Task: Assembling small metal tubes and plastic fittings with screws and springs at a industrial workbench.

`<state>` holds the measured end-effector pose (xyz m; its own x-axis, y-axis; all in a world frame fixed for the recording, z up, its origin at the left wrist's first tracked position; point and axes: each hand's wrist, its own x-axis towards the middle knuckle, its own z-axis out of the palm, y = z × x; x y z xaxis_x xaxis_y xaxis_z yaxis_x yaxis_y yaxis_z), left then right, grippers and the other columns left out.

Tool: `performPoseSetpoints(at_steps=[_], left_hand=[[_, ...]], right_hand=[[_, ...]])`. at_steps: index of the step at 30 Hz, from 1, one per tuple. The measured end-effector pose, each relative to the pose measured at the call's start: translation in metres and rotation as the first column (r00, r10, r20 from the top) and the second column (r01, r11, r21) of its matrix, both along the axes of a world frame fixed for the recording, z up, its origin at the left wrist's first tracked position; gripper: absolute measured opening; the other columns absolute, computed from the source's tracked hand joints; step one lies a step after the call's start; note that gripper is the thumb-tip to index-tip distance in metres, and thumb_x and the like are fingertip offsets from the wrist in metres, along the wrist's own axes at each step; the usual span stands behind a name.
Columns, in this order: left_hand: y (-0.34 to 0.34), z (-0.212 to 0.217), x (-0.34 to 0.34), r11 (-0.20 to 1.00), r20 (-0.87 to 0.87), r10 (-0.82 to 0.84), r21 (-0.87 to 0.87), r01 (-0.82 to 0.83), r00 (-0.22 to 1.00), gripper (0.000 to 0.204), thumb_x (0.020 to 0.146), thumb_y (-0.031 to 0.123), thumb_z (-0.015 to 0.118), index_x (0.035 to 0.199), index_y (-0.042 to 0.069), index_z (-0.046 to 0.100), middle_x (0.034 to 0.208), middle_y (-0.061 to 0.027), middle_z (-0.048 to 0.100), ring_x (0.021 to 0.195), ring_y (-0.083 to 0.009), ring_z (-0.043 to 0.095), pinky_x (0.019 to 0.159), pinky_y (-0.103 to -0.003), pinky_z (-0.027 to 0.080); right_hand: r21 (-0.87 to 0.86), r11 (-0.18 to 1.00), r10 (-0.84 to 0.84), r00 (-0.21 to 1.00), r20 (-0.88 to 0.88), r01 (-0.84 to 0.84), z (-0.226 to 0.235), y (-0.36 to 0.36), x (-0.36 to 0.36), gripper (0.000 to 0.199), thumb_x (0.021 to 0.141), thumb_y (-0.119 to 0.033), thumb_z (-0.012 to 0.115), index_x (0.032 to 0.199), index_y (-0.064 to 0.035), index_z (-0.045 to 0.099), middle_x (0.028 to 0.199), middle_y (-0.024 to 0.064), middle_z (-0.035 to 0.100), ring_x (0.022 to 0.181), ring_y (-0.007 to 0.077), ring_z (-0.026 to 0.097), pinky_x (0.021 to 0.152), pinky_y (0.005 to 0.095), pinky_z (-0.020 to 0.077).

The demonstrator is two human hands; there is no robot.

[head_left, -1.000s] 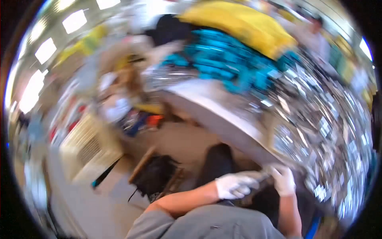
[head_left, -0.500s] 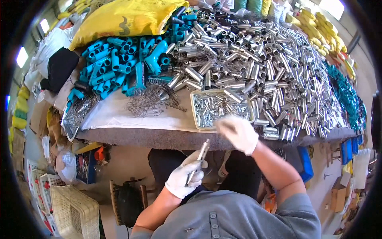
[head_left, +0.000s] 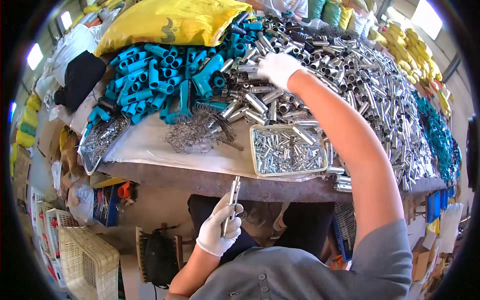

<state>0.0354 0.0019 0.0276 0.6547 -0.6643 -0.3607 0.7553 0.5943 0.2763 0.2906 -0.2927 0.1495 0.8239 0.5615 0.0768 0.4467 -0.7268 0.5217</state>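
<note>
A long worktable (head_left: 165, 172) fills the view, its near edge running across the middle. The biggest thing on it is the heap of silver metal tubes (head_left: 360, 85), spread from the centre of the table out to its right end. At the far left corner lies a yellow sack (head_left: 170, 22), and just in front of it a pile of teal plastic fittings (head_left: 160, 82) reaches toward the left edge. Near the front edge, right of centre, sits a shallow tray (head_left: 257, 172) filled with small metal sleeves; a second tray of small parts (head_left: 100, 142) hangs at the front left corner. Between them a tangle of wire springs (head_left: 200, 130) rests on the white sheet.

The right hand (head_left: 277, 67), gloved in white, is stretched far across the table and lies on the tube heap beside the teal pile, fingers curled down into the tubes; whether it grips one cannot be told.

The left hand (head_left: 217, 230), also gloved, is below the front edge, over the lap, closed around a slim metal rod piece (head_left: 231, 200) that stands upright from the fist, its tip just under the table edge, left of the sleeve tray.
</note>
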Motion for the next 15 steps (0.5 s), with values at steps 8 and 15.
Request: performPoseSetpoints(at_steps=[8,15], left_hand=[[-0.005,0.01,0.01,0.988,0.018,0.089,0.125,-0.091,0.996,0.051,0.092,0.012,0.049,0.14,0.017,0.032,0.096,-0.0028,0.055,0.049,-0.005,0.037,0.04,-0.017,0.029],[-0.011,0.004,0.009,0.999,0.059,0.041,0.016,-0.042,0.997,0.051,0.092,0.013,0.05,0.14,0.017,0.033,0.096,-0.0038,0.055,0.048,-0.0051,0.037,0.039,-0.017,0.029]], right_hand=[[0.948,-0.076,-0.248,0.915,-0.319,0.309,0.005,-0.096,-0.013,0.025,0.085,-0.021,0.065,0.101,-0.0026,0.067,0.09,0.0059,0.068,0.077,0.0104,0.064,0.065,0.0236,0.0511],[0.88,-0.442,-0.127,0.959,-0.253,0.173,0.01,-0.14,-0.027,0.03,0.087,-0.016,0.063,0.11,0.0023,0.06,0.099,0.0093,0.066,0.083,0.0156,0.065,0.075,0.0245,0.0534]])
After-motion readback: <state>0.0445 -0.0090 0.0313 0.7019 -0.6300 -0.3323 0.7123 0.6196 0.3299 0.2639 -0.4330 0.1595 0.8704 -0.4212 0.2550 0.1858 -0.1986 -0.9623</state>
